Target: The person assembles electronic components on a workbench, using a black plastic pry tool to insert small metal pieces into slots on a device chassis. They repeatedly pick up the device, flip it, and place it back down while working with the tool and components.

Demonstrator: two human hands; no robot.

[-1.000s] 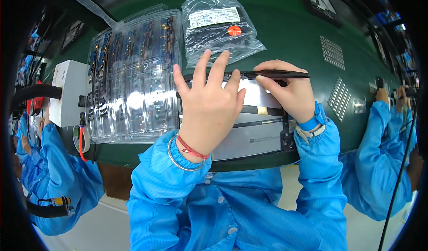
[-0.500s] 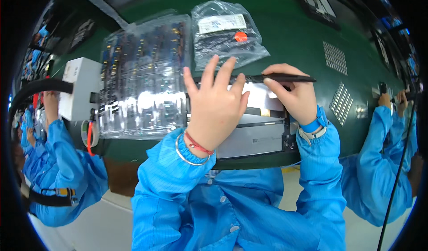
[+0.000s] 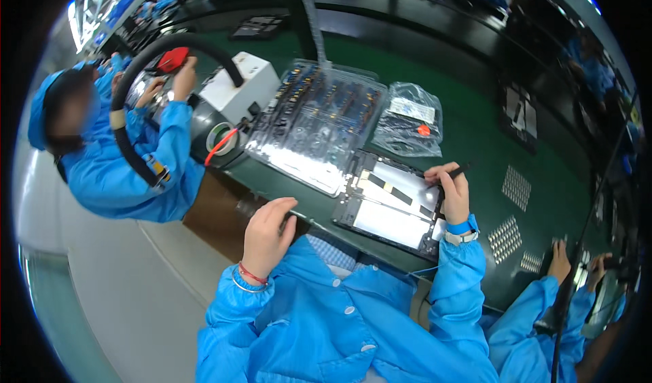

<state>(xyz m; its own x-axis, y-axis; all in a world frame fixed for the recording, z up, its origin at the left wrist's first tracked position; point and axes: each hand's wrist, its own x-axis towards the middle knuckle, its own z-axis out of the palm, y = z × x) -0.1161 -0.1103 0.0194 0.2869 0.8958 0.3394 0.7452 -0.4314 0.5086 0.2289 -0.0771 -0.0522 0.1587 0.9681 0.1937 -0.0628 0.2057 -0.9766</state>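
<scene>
The right hand [image 3: 454, 194] pinches a thin black tool [image 3: 456, 173] like a pen, its tip over the far edge of the opened flat device [image 3: 390, 206] lying on the green table [image 3: 543, 172] just left of that hand. The left hand [image 3: 266, 237] is loosely curled at the table's near edge, well clear of the device; whether it grips anything I cannot tell. A clear parts tray [image 3: 316, 121] sits beyond, within reach.

A clear plastic bag [image 3: 407, 121] with a white label [image 3: 415, 110] and a small red sticker [image 3: 424, 130] lay mid-bench, just right of a clear blister tray [image 3: 316, 121].
</scene>
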